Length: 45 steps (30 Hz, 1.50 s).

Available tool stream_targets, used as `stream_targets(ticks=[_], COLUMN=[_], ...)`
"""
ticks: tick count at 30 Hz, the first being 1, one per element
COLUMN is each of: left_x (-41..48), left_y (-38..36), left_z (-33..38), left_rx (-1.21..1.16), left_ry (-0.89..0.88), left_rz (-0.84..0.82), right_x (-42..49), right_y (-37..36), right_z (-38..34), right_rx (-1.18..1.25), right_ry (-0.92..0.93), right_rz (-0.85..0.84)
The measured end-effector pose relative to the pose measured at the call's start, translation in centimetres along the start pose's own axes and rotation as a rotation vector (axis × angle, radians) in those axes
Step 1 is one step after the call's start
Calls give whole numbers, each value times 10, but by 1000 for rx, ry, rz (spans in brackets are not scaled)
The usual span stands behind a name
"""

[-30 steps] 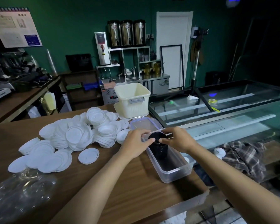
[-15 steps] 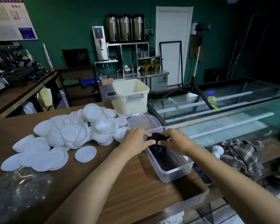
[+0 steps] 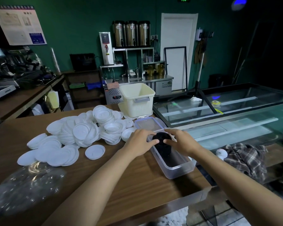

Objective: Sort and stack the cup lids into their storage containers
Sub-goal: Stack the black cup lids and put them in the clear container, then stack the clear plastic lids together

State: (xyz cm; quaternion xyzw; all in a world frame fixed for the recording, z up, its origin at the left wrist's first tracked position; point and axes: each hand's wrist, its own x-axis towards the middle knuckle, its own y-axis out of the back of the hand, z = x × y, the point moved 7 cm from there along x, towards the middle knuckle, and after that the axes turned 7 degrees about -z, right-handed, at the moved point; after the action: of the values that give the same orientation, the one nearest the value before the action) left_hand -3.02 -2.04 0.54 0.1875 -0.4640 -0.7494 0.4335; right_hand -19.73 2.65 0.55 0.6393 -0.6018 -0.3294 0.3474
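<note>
At clear container point(image 3: 178, 170): left hand point(image 3: 140, 141), right hand point(image 3: 182, 141) pinch black lid stack point(image 3: 162, 140); white lids point(image 3: 82, 134) heaped beside, cream bin point(image 3: 137, 100) behind.

Our table point(image 3: 137, 190) is brown wood grain with a smooth, faintly satin top. The white lids point(image 3: 82, 132) look like thin matt plastic to us, with barely any shine. The black lids point(image 3: 162, 138) seem to be plastic too, dark and dull, but we can't make out more than that. The container point(image 3: 180, 170) is smooth see-through plastic, a bit frosted. The cream bin point(image 3: 137, 97) is opaque plastic, ribbed on its lower walls. The wrap point(image 3: 23, 191) is crinkly, glossy clear film. At the back, the urns point(image 3: 131, 33) are shiny metal. The display case point(image 3: 235, 110) is glass with metal edging, and the checked cloth point(image 3: 247, 157) looks soft and woven.
</note>
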Motion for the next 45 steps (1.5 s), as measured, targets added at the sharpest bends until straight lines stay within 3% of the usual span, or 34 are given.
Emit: stream_targets(ticks=[8,23,30,36,45], left_x=[-51,-232,-296,-304,-287], left_y=[40,117,109,99,90], left_z=[-16,-166,-225,-241,-228], left_rx=[-90,-21,223,266,300], left_ry=[-41,239,379,318,17], left_rz=[100,291,295,358,599], right_x=[-12,-6,4,17,46], right_y=[0,-154,-217,-243,-261], right_z=[-60,-233,-268,-271,-245], right_rx=[8,79,129,226,509], right_ry=[153,426,457,444,313], right_rz=[102,-122,-193,-189,-206])
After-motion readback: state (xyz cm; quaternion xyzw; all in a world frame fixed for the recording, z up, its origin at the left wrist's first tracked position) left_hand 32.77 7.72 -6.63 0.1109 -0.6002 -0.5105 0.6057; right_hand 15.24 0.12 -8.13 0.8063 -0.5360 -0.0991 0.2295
